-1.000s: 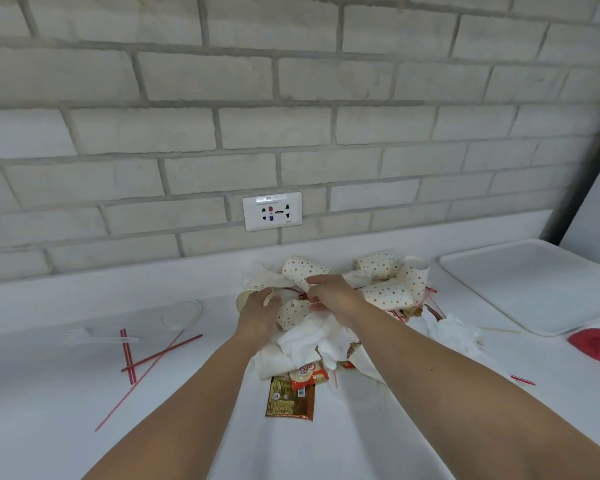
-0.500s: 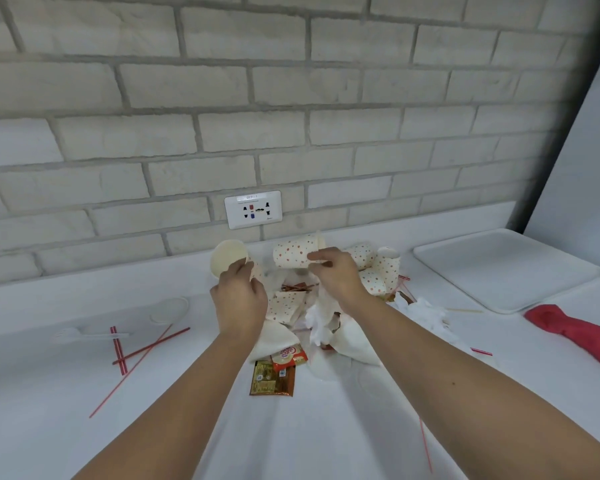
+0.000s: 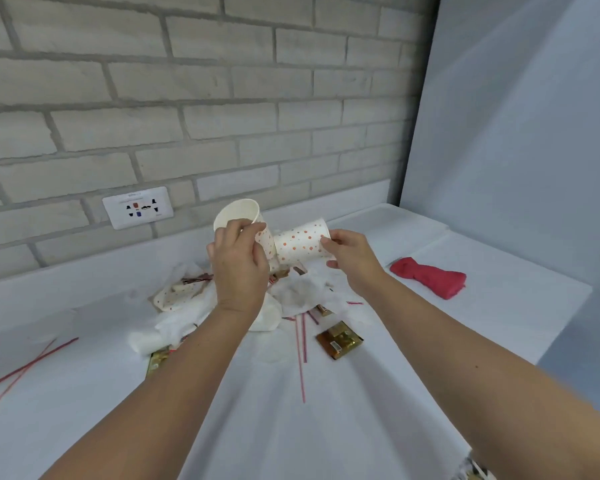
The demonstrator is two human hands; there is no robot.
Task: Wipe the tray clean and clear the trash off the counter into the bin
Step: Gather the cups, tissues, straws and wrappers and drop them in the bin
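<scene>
Counter (image 3: 326, 427): smooth white top against a pale brick wall, with one white socket plate (image 3: 137, 206). Two paper cups are held above the litter, both white with orange-red dots, tapered and lying roughly on their sides. Left hand (image 3: 238, 261): fingers and thumb curled round the first cup (image 3: 238, 211) near its rim, plain white mouth facing up and left. Right hand (image 3: 352, 259): thumb and fingertips pinch the wide end of the second cup (image 3: 300, 244), whose narrow base points at the first cup's side; they look to be touching. On the counter under the hands is a heap of soft crumpled white tissue (image 3: 302, 292) and one flattened dotted cup (image 3: 179, 296). There are two shiny gold wrappers (image 3: 339, 339) and several thin red straws (image 3: 300, 358), too scattered to count. One white tray (image 3: 413, 220), with a shallow rim, lies at the back right. One bunched red cloth (image 3: 428, 277) lies just in front of it.
</scene>
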